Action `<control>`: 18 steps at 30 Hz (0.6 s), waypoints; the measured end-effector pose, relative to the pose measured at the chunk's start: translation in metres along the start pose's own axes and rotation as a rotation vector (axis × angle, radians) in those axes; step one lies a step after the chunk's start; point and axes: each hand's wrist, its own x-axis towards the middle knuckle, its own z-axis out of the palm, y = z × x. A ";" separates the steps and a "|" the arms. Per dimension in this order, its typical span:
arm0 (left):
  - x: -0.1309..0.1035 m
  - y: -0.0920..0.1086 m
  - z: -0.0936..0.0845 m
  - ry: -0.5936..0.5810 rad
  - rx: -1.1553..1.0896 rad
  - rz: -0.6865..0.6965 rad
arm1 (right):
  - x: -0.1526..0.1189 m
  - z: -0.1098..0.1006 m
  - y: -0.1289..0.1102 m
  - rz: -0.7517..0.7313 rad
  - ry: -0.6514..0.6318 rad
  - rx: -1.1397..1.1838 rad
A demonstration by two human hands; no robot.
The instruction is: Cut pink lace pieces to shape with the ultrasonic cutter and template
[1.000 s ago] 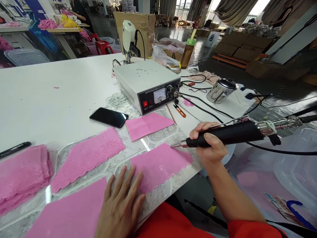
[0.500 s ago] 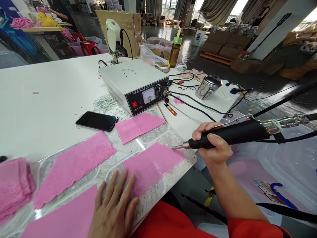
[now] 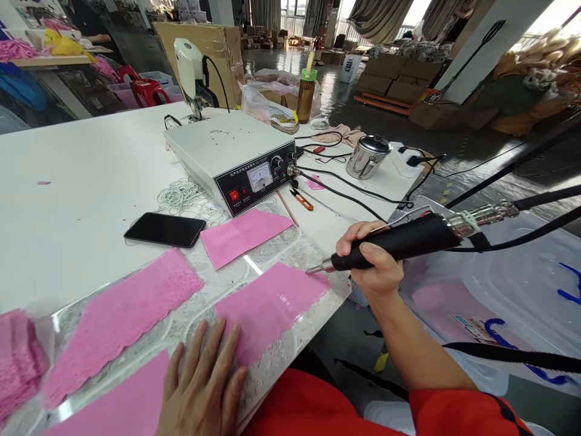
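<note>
My right hand (image 3: 374, 257) is wrapped round a black handheld tool (image 3: 403, 241) with a thin metal tip. The tip meets the upper right edge of a pink fabric piece (image 3: 267, 306) on the patterned mat. My left hand (image 3: 204, 375) lies flat with fingers spread, its fingertips at the left edge of that piece. A plain pink sheet (image 3: 118, 402) is partly beneath or beside this hand. Further left is a lace-edged pink piece (image 3: 127, 315), and another pink piece (image 3: 245, 235) lies behind.
A white control box (image 3: 236, 151) with a lit red switch stands behind the mat. Around it are a black phone (image 3: 164, 229), orange snips (image 3: 302, 200), a metal mug (image 3: 367, 157) and cables. A pink stack (image 3: 18, 357) sits at far left; plastic bins (image 3: 512, 272) are at right.
The whole view has shifted, so most things appear slightly further left. The tool tip stays at the upper right edge of the pink piece, and my left hand remains flat at its left.
</note>
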 end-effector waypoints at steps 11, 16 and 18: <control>-0.002 0.000 0.001 0.001 -0.019 -0.008 | -0.002 -0.024 -0.018 -0.060 0.073 -0.060; -0.001 0.000 0.001 -0.002 -0.014 -0.007 | -0.003 -0.023 -0.015 -0.056 0.084 -0.063; -0.001 0.000 0.000 0.000 -0.014 -0.008 | -0.003 -0.023 -0.013 -0.051 0.084 -0.061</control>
